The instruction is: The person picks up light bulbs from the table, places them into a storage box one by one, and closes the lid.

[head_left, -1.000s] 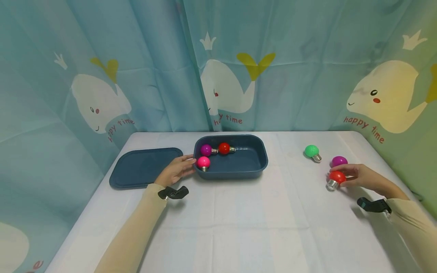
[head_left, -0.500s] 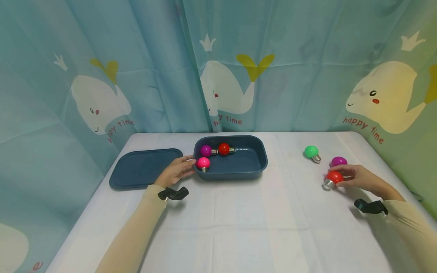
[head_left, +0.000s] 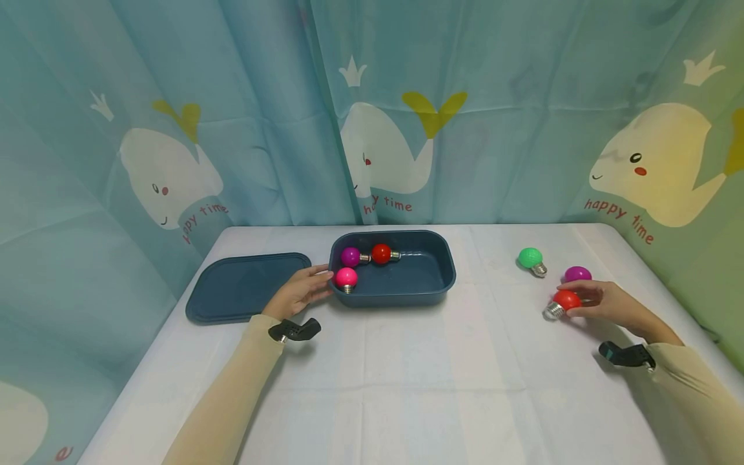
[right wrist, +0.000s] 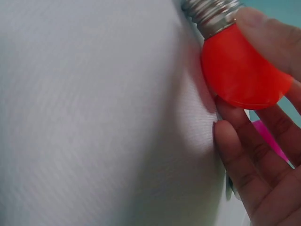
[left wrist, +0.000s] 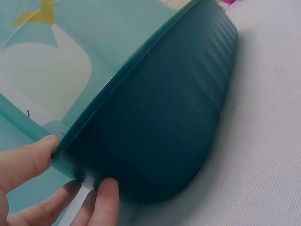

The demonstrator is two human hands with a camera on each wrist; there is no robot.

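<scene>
My right hand [head_left: 610,309] pinches a red light bulb [head_left: 566,300] low over the tablecloth, its silver screw base pointing left towards me. In the right wrist view the thumb lies along one side of the bulb [right wrist: 247,70] and fingertips lie at its other side. Just behind that hand sits a purple bulb [head_left: 577,274], partly hidden. A green bulb [head_left: 530,258] lies farther back to the left. My left hand [head_left: 298,290] touches the left end of a dark blue box [head_left: 401,299]; its fingertips [left wrist: 109,188] rest on the outer wall, below the rim.
Inside the box lie a purple bulb [head_left: 351,256], a red bulb [head_left: 381,253] and a pink bulb [head_left: 346,278]. Left of the box is a flat blue lid [head_left: 244,287]. A patterned curtain [head_left: 494,129] hangs behind the table [head_left: 436,381], which wears a white cloth.
My right hand has shifted slightly left with the red bulb, whose screw base has swung more to the left. The left hand and the box have stayed put.
</scene>
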